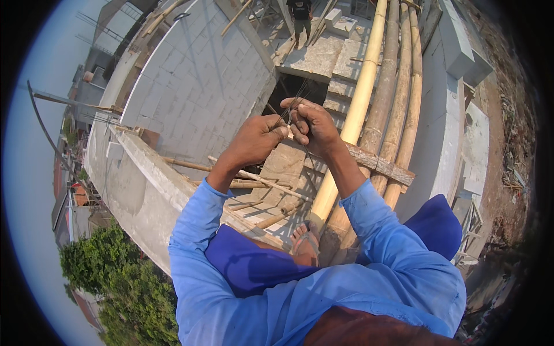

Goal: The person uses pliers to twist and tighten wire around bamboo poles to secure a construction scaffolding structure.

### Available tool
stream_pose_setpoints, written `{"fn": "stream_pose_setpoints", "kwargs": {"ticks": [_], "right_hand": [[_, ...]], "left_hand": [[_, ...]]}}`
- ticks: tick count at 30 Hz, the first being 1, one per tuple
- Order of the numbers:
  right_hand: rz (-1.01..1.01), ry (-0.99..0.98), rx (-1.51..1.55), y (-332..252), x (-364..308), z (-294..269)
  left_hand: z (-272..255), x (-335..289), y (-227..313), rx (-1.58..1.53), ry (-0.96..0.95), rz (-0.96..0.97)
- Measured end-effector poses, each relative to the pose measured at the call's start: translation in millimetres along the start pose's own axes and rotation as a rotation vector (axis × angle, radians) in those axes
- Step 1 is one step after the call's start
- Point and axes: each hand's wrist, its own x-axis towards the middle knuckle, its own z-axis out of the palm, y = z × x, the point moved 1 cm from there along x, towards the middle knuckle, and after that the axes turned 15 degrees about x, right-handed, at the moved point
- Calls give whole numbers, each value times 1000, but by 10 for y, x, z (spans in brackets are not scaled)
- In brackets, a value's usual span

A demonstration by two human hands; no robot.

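Observation:
Both hands are raised together in front of me, above the drop of a stairwell. A small bundle of thin dark tie wires (301,91) fans out upward from between them. My left hand (258,140) is closed, thumb and forefinger pinched on the wires. Close against it, my right hand (314,126) has its fingers curled around the same wires at their upper part. Where the fingers meet, the wire ends are partly hidden.
Long bamboo poles (372,75) run away from beneath me, crossed by a wooden plank (378,163). A block wall (199,86) rises left, beside a concrete ledge (156,179). Below lies an opening with concrete steps (340,104). Another person (300,17) stands at the far end.

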Motion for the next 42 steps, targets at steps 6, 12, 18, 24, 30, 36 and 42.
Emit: {"fn": "stream_pose_setpoints", "kwargs": {"ticks": [6, 12, 18, 24, 30, 36, 42], "right_hand": [[238, -440, 525, 27, -93, 119], [96, -381, 347, 28, -139, 266], [-137, -205, -161, -64, -155, 374], [-343, -89, -599, -108, -68, 58], [-432, -56, -834, -99, -20, 1], [-153, 26, -636, -2, -35, 39], [-138, -60, -536, -2, -48, 3]], "left_hand": [[-160, -22, -167, -50, -67, 158], [-55, 29, -216, -171, 235, 268], [167, 95, -114, -268, 390, 78], [161, 48, 77, 70, 77, -27], [-48, -59, 135, -18, 41, -88], [10, 20, -41, 235, 295, 58], [156, 9, -30, 310, 371, 57]]}}
